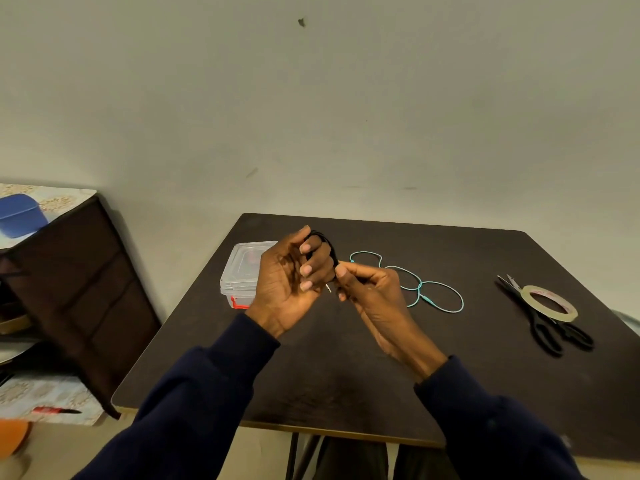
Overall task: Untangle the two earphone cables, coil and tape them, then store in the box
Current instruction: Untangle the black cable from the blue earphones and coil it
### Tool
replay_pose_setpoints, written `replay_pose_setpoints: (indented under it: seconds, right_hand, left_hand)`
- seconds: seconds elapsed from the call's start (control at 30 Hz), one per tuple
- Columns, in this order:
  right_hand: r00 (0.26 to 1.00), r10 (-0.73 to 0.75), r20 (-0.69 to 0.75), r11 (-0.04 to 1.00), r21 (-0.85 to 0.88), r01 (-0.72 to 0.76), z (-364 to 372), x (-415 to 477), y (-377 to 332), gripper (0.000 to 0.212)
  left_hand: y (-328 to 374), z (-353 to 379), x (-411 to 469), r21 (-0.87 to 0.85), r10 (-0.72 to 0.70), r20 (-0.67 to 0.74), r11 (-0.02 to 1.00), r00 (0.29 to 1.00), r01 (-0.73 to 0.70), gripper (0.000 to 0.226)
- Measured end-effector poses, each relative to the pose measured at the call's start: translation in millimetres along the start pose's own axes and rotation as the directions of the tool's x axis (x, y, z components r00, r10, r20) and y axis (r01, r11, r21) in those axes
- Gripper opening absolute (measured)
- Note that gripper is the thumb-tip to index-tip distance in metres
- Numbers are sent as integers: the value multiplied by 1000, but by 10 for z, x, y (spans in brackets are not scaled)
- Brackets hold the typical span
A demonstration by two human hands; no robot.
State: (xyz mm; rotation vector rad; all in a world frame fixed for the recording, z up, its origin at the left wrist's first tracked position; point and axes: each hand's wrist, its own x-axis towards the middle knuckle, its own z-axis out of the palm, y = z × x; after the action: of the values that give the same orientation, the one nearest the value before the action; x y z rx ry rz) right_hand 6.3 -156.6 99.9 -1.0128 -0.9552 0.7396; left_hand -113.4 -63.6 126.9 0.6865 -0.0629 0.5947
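Dark wood fills the lower half of the view: a desk [346, 375] set against a plain pale wall. Above its middle, the black earphone cable [330, 249] is wound round the curled fingers of the left hand [287, 278], whose grip is closed on the coil. Most of that coil is hidden behind the fingers. The right hand [370, 289] has its grip pinched on the cable's loose end, thumb against forefinger. The small metal plug [329, 289] pokes out between the two hands. Just behind the right hand, the teal earphone cable [420, 289] lies in loose loops on the desk, one end covered by the hand. A clear plastic box [242, 268] with a red clasp sits at the desk's left edge, partly hidden by the left hand. Far right, a tape roll [562, 315] rests on black scissors [549, 337].
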Motion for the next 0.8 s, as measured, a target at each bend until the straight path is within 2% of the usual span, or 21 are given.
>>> replay_pose_setpoints:
  seconds: [0.27,0.33,0.47,0.57,0.6,0.7,0.73,0.8]
  right_hand:
    - [999,-1,-38,998,-55,-1,-99,8,-8,24]
    - [999,-21,-45,997,-78,17,-109,-8,-6,16]
    - [992,-52,-117,992,-121,38,-72,-15,-24,13]
    - [971,-133,-197,976,-198,93,-149,13,-75,14]
    - [968,-161,-192,964,-243,112,-194,21,-94,15]
    - [976,-188,-109,933,-331,143,-240,15,-123,20]
    - [980,-171,-105,938,-321,130,-236,16,-109,20]
    - [986,-112,-122,963,-257,77,-237,11,-80,15]
  left_hand:
    - [23,37,2,137,-53,-60,989,997,61,35]
    - [37,65,-5,228,-71,-72,970,995,86,37]
    - [51,118,24,482,-58,-38,873,998,69,38]
    - [62,108,30,682,24,-83,731,996,39,43]
    - [68,87,21,691,36,-94,721,995,40,44]
    - [43,67,4,529,-25,-111,845,994,80,39]
    - [30,83,18,531,-22,-126,843,992,86,40]
    - [3,146,53,676,53,-168,733,984,76,43]
